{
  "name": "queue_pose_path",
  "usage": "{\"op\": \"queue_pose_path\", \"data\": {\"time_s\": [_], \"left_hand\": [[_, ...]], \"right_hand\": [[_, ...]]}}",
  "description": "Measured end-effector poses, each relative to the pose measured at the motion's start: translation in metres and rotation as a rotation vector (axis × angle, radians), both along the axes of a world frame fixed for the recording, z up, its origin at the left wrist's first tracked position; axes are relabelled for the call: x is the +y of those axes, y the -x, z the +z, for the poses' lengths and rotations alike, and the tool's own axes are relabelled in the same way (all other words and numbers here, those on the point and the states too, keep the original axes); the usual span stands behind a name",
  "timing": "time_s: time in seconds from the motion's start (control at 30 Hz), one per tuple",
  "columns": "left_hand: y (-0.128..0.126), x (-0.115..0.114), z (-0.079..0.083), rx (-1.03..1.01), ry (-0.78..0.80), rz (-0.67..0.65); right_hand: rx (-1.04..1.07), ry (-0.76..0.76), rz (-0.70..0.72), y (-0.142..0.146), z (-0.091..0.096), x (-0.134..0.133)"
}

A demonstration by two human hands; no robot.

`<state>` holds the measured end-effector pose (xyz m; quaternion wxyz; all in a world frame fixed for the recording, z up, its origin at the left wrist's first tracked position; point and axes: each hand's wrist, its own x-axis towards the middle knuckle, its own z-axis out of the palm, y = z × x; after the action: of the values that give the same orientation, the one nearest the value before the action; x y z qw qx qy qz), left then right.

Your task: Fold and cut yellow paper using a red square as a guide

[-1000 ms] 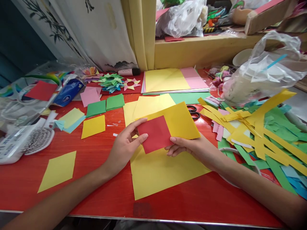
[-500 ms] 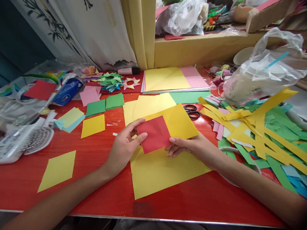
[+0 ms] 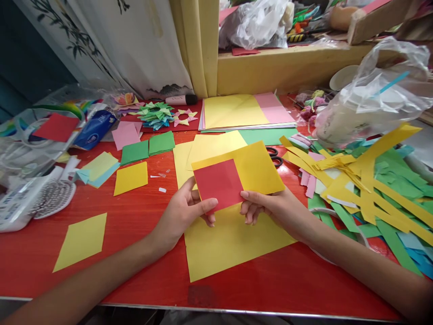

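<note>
Between my hands, above the table, a red paper square (image 3: 219,184) lies against the left part of a darker yellow paper sheet (image 3: 260,169). My left hand (image 3: 189,210) pinches the lower left of the red square, thumb on top and fingers behind. My right hand (image 3: 270,205) grips the yellow sheet's lower edge, its thumb tip at the red square's right side. Below them a larger light yellow sheet (image 3: 233,248) rests on the table, partly covered by the hands. Black-handled scissors (image 3: 275,155) show just behind the held sheet, their blades hidden.
Yellow and green paper scraps (image 3: 365,180) heap up on the right. Green squares (image 3: 162,143), a yellow square (image 3: 131,178) and a pale yellow piece (image 3: 81,241) lie leftward. Stacked coloured sheets (image 3: 233,112) sit at the back, near folded paper stars (image 3: 155,115). A plastic bag (image 3: 372,99) stands back right.
My left hand has slid down to the red square's lower left corner. The red square now lines up with the yellow sheet's left edge, and the sheet is slightly raised.
</note>
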<state>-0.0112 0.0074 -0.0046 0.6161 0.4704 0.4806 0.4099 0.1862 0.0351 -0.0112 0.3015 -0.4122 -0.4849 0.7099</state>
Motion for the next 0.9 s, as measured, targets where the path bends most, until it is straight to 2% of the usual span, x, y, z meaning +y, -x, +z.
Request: {"op": "queue_pose_path", "data": {"time_s": [0.07, 0.23, 0.5, 0.73, 0.9], "left_hand": [[0.0000, -0.0005, -0.0014, 0.037, 0.051, -0.037], [0.0023, 0.0006, -0.0037, 0.145, 0.076, -0.019], [0.0047, 0.0015, -0.0031, 0.104, 0.055, -0.009], [0.0058, 0.0019, -0.0037, 0.138, 0.061, -0.033], [0.0062, 0.0011, -0.0042, 0.140, 0.058, -0.041]], "right_hand": [[-0.010, -0.007, -0.005, 0.0005, -0.0002, -0.0003], [-0.017, -0.039, -0.004, 0.0012, -0.0009, -0.0006], [-0.133, -0.066, -0.083, -0.0014, 0.0043, 0.0007], [-0.075, -0.037, -0.033, -0.0007, -0.0004, 0.0005], [-0.103, -0.057, 0.038, 0.0021, 0.0031, -0.0009]]}}
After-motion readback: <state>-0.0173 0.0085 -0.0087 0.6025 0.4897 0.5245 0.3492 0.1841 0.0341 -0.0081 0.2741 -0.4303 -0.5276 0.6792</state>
